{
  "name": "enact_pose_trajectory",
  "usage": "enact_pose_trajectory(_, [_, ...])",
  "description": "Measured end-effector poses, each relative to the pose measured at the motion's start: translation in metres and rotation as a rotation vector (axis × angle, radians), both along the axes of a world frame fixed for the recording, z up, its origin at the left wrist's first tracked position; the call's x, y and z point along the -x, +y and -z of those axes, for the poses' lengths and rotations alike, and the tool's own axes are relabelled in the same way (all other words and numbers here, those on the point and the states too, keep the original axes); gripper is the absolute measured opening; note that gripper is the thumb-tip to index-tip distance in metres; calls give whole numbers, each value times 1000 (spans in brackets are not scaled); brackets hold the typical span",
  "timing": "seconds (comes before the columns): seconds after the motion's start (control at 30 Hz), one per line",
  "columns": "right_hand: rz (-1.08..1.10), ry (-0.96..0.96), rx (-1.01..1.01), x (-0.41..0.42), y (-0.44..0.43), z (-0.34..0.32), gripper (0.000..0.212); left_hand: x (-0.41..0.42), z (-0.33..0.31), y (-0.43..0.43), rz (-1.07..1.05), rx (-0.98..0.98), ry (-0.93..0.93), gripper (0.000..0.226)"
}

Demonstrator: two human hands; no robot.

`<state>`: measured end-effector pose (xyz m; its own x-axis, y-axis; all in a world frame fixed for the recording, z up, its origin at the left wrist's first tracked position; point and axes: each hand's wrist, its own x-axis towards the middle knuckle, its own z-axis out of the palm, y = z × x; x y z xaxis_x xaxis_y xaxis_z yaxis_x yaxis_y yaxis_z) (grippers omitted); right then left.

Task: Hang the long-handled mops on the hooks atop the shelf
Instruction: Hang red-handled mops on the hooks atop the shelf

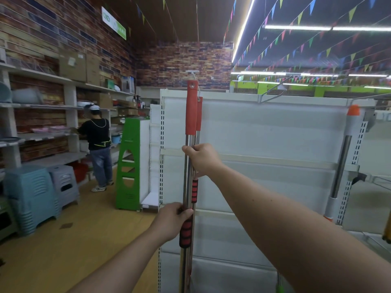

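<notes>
Up against the left end of the white shelf (275,98), from the head view, holding the front mop (191,111) upright: left hand (172,220) curling its fingers round the red foam grip (186,231), right hand (202,160) wrapping its fingers round the steel shaft higher up. Seemingly working through the hanging step, with the cap's eyelet (192,86) sitting just below the hook (193,73) and a 2nd mop (199,115) apparently dangling there. Likely needing a slight lift next, easing the eyelet over the hook without unseating the neighbour.

Three mops: two red mops (191,106) and one orange mop (343,157). Two hands: left hand (172,220), right hand (203,159). Two stool stacks: blue stools (29,197), grey stools (63,182). One green stand (128,166). One other person (97,134).
</notes>
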<state>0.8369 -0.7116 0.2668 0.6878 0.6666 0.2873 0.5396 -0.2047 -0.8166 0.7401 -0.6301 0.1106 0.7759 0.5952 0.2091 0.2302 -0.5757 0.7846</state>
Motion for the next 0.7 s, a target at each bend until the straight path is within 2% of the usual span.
enact_pose_trajectory(0.7, [-25,12,3,-12,23,-6,39,-11,-8,22,-11,10,3,17])
